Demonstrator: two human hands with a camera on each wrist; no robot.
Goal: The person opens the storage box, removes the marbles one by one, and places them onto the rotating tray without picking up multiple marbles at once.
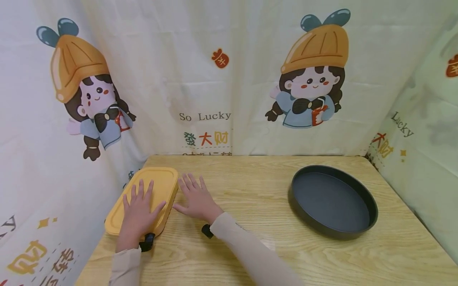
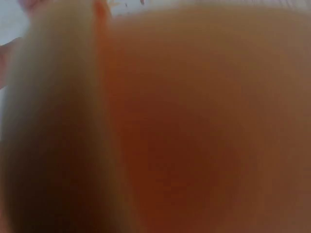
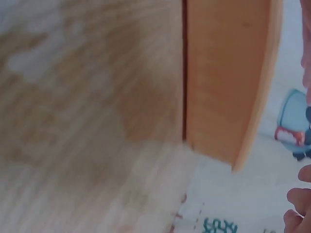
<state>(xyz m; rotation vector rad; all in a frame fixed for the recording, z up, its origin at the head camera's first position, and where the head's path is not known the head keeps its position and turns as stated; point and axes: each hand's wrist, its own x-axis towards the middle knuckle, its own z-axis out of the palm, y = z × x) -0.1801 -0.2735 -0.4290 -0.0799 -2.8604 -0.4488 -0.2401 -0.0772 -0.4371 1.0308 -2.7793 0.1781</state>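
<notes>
An orange-yellow lidded box lies at the left of the wooden table. My left hand is on top of it, fingers straight and spread over the lid. The left wrist view is mostly a blurred orange surface, too close to make out. My right hand is beside the box's right edge with its fingers extended and nothing held. Whether it touches the box, I cannot tell. In the right wrist view the box's side wall stands on the table, with the right fingertips at the frame's edge.
A round dark grey pan with a low rim sits on the right side of the wooden table. Pale printed curtains hang behind the table and along both sides. The box is close to the left curtain.
</notes>
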